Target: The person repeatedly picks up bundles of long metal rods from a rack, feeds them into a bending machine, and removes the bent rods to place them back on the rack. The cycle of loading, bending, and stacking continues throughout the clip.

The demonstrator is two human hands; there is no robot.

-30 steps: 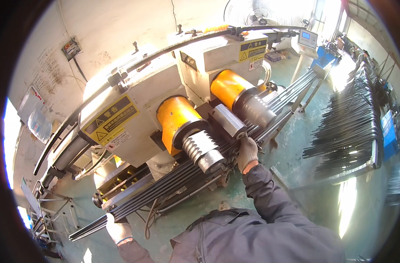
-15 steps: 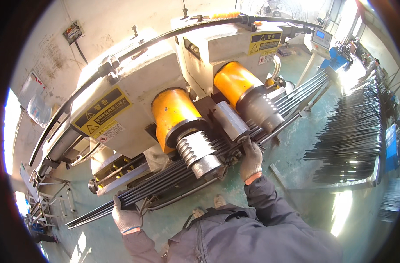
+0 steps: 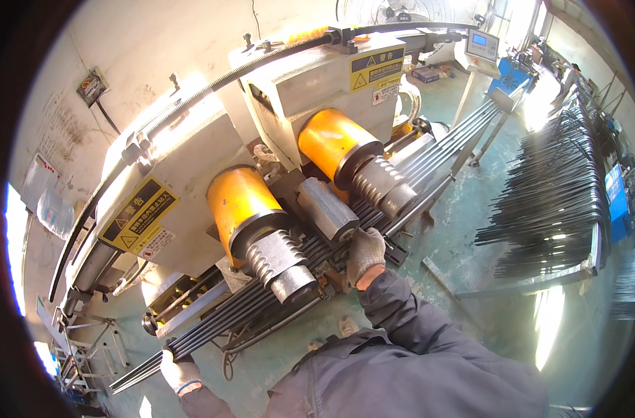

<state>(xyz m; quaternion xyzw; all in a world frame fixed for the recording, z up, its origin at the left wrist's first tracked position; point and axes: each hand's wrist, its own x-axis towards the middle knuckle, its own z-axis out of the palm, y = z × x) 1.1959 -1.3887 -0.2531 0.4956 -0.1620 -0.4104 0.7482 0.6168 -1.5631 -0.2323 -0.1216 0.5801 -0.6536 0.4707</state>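
A bundle of long dark metal rods (image 3: 216,322) runs slantwise under two yellow cylinder heads of a machine. Near its left end my left hand (image 3: 179,371), in a pale knitted glove, is closed round the rods, thumb on the near side. My right hand (image 3: 365,258), gloved too, is closed at the bundle just below the end of a grey hexagonal block (image 3: 327,209); its fingertips are partly hidden. The left yellow cylinder (image 3: 241,202) and right yellow cylinder (image 3: 338,143) each end in a ridged steel spindle, and the right hand lies between these spindles.
Behind stands the pale machine body (image 3: 175,230) with warning labels and a hose along its top. A control panel (image 3: 482,46) is on a post at the back right. At right, a rack holds a big heap of dark rods (image 3: 551,202). A metal stand (image 3: 88,341) is at left.
The view has shifted, so the machine appears further left and my left hand lower. Both hands stay at the rods, the right one still just below the hexagonal block.
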